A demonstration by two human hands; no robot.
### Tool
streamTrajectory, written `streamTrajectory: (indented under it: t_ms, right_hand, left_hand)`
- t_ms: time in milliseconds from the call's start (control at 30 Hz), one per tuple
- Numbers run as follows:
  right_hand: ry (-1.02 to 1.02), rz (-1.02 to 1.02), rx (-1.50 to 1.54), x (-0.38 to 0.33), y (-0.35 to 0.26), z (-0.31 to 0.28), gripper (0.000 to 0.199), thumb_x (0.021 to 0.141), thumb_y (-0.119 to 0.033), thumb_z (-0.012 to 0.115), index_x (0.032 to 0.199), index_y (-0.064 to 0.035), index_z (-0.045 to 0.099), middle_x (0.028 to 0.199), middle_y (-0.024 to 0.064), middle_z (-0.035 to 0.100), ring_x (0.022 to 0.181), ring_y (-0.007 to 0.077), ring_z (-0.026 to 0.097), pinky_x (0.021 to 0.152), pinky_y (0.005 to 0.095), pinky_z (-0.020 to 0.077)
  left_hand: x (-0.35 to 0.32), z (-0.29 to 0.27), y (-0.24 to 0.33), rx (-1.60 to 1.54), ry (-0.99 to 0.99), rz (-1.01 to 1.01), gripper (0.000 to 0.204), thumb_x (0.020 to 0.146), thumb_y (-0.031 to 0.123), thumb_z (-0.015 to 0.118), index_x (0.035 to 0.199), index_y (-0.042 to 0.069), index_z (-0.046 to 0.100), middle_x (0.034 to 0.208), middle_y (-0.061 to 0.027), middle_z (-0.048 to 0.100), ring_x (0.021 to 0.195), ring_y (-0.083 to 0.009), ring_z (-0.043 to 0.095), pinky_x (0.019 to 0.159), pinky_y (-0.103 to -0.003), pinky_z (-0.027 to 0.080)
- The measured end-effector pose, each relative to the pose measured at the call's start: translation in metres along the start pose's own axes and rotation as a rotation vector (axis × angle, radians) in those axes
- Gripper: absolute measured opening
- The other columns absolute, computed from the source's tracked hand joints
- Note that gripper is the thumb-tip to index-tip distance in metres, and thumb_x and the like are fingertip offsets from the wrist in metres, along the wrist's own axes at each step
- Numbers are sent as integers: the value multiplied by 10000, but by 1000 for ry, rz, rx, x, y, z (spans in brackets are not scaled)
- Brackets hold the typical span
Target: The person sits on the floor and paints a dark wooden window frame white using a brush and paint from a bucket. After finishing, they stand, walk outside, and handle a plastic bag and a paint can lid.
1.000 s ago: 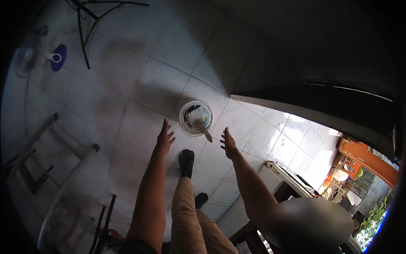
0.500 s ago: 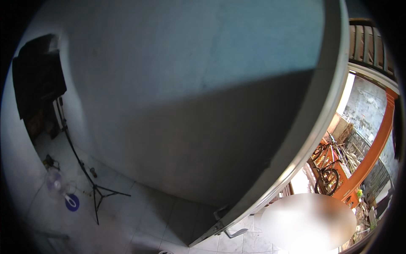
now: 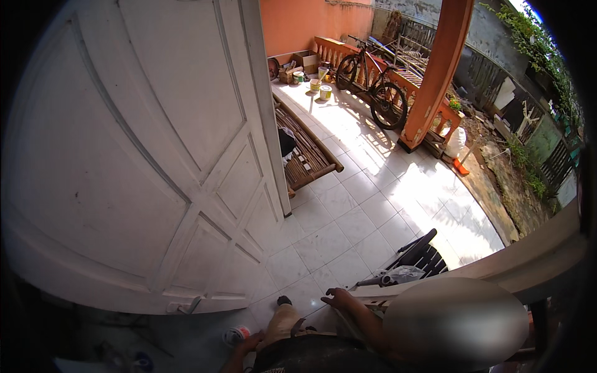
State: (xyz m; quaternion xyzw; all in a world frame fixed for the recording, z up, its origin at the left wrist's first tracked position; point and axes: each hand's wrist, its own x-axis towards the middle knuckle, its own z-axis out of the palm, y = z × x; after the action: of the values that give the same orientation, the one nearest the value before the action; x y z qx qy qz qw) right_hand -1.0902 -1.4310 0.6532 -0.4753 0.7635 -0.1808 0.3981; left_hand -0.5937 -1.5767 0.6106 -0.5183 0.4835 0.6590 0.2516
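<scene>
My left hand (image 3: 252, 341) is low near the bottom edge, closed at the side of a small white and red tub (image 3: 236, 336); the grip itself is partly hidden. To its right, my right hand (image 3: 336, 298) reaches forward with fingers apart and bent, holding nothing that I can see. It is near the door frame's lower part (image 3: 367, 288). A white panelled door (image 3: 205, 205) stands swung back on the left, its metal handle (image 3: 186, 306) near the lower edge. My foot (image 3: 284, 300) is on the tiles between my hands.
Outside lies a white tiled floor (image 3: 336, 217). A bamboo bench (image 3: 311, 168) is beyond the door. Farther off are a bicycle (image 3: 373, 84), paint buckets (image 3: 325, 92) and an orange pillar (image 3: 435, 74). A dark slatted chair (image 3: 429, 258) stands at right. A blurred oval covers the lower right.
My view has swung right, from the wall and tripod stand to the doorway and terrace. Both hands have come into view, and the tub shows more fully.
</scene>
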Motion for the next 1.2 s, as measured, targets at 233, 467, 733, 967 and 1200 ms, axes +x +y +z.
streamTrajectory:
  t_ms: [233, 467, 733, 967, 1200]
  right_hand:
    - [903, 483, 58, -20, 19, -76, 522, 894, -458, 852, 1152, -17, 749, 1184, 209, 720, 1153, 434, 689, 995, 600, 514]
    - [1377, 994, 526, -16, 49, -117, 427, 987, -219, 800, 1304, 34, 667, 1404, 338, 623, 1356, 549, 588, 1180, 575, 488]
    - [1425, 1473, 470, 12, 34, -123, 356, 954, -203, 804, 1224, 4, 697, 1400, 242, 680, 1287, 460, 668, 1104, 525, 552]
    - [1201, 1500, 1345, 100, 108, -130, 428, 1000, -368, 826, 1224, -12, 747, 1109, 196, 823, 1036, 345, 810, 931, 445, 634]
    - [876, 1277, 1466, 92, 166, -343, 423, 986, -195, 768, 1379, -48, 723, 1260, 166, 800, 1065, 295, 799, 909, 447, 652]
  left_hand:
    - [151, 59, 427, 521, -234, 274, 865, 1178, 718, 350, 1788, 105, 341, 1714, -155, 515, 1456, -309, 588, 1259, -456, 425]
    - [258, 250, 798, 1101, -653, 246, 733, 1219, 597, 347, 1707, 62, 454, 1649, -195, 574, 1497, -320, 560, 1209, -447, 475]
    - [286, 559, 987, 1615, -1044, 711, 687, 1203, 549, 504, 1636, 17, 535, 1596, -251, 628, 1494, -383, 604, 1224, -493, 496]
    - [327, 469, 1067, 1757, -956, 599, 516, 1118, 468, 691, 1393, 33, 726, 1237, -240, 811, 1150, -371, 805, 999, -465, 633]
    - [468, 248, 1254, 1767, -268, 8, 452, 1084, 397, 704, 1294, 5, 778, 1144, -221, 833, 1077, -339, 811, 982, -451, 615]
